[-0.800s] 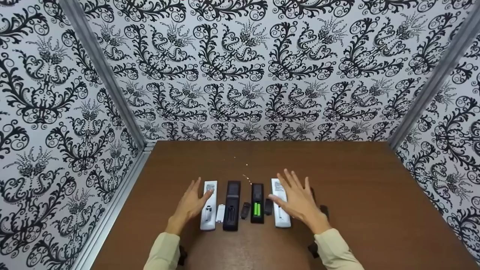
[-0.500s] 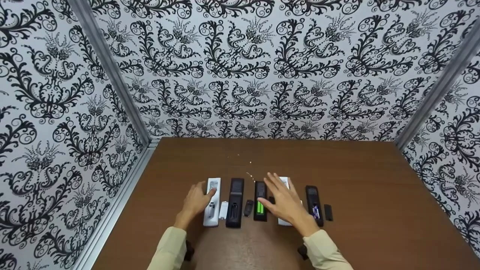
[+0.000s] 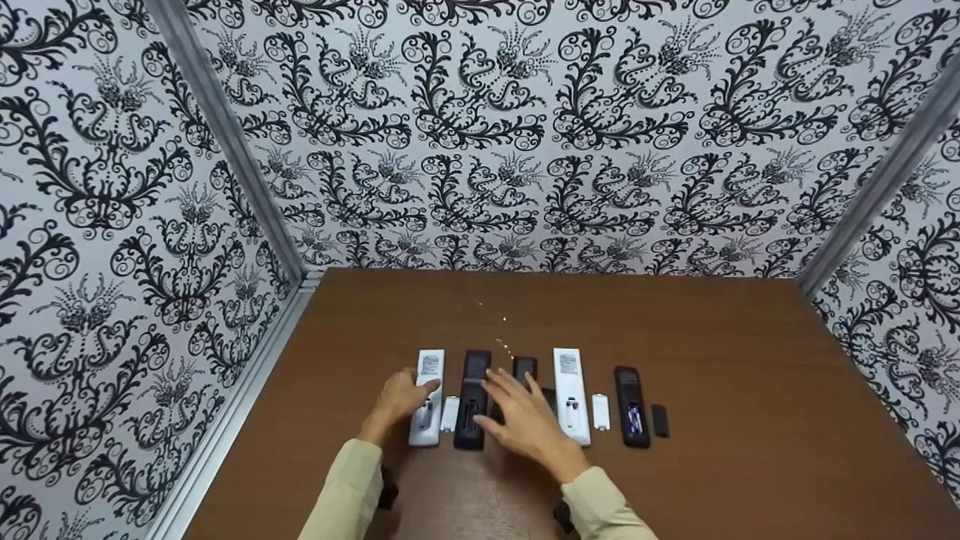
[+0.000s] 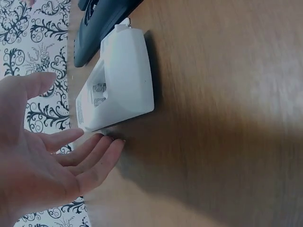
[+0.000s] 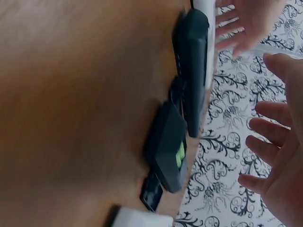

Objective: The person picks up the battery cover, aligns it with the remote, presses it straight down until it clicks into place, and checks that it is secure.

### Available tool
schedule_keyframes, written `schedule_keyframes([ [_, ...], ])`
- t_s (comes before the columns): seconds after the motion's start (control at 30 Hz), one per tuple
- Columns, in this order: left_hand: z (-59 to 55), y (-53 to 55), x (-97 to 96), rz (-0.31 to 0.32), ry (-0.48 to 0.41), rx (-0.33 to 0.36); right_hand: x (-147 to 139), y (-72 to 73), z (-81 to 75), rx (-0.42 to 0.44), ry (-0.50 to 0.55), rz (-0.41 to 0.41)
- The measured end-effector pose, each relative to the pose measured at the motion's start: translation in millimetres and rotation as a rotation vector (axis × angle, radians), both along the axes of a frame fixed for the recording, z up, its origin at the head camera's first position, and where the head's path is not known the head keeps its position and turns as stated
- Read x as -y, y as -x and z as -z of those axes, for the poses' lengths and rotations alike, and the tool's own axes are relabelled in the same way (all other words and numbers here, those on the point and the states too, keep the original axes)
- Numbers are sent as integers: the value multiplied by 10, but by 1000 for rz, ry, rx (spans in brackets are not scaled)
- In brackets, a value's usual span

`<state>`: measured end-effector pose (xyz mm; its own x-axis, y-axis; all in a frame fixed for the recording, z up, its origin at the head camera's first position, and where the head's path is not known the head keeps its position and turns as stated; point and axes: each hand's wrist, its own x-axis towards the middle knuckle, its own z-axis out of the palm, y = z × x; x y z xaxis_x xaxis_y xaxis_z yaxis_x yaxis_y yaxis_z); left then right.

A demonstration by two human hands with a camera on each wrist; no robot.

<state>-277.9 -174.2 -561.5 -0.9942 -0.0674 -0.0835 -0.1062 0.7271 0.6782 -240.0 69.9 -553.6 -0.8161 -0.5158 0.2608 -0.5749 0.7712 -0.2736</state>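
Observation:
My left hand point(image 3: 399, 396) is beside the leftmost white remote control point(image 3: 429, 361), its thumb over the remote. In the left wrist view, the fingers lie close to the side of that white remote point(image 4: 130, 71) and the thumb stands apart. Spread and holding nothing, my right hand point(image 3: 521, 421) hovers over the middle of the row. Beneath or beside it are a long black remote point(image 3: 471, 435) and a shorter black remote point(image 3: 525, 366), partly hidden. Green batteries point(image 5: 180, 155) show in the shorter one in the right wrist view.
Rightward lie another white remote point(image 3: 568, 371), its white battery cover point(image 3: 601, 412), a black remote point(image 3: 628, 386) with purple batteries, and a black cover point(image 3: 660, 421). A white cover point(image 3: 450, 414) sits between the left remotes. Patterned walls surround the brown table point(image 3: 750, 390).
My right hand has moved left, from above the right white remote to above the black remotes, uncovering the remotes on the right. The left hand has stayed by the left white remote.

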Motion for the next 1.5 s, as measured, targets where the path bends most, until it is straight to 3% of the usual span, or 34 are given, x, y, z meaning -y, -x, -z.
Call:
schedule_keyframes([
  [0.27,-5,69,-45,-34,16,-2,153,3,91,24,-25,-25],
  [0.47,2,84,-83,-43,-33,54,306,-18,219,-30,-39,-55],
  [0.67,8,122,-120,-76,-5,72,489,-15,278,-86,-96,-62],
  [0.97,28,169,-145,-90,52,77,648,38,312,-19,-178,-37],
  [1.3,45,139,-155,-113,40,45,711,24,395,-51,-235,-33],
  [1.5,55,134,-145,-133,34,28,744,-3,421,-135,-215,-26],
])
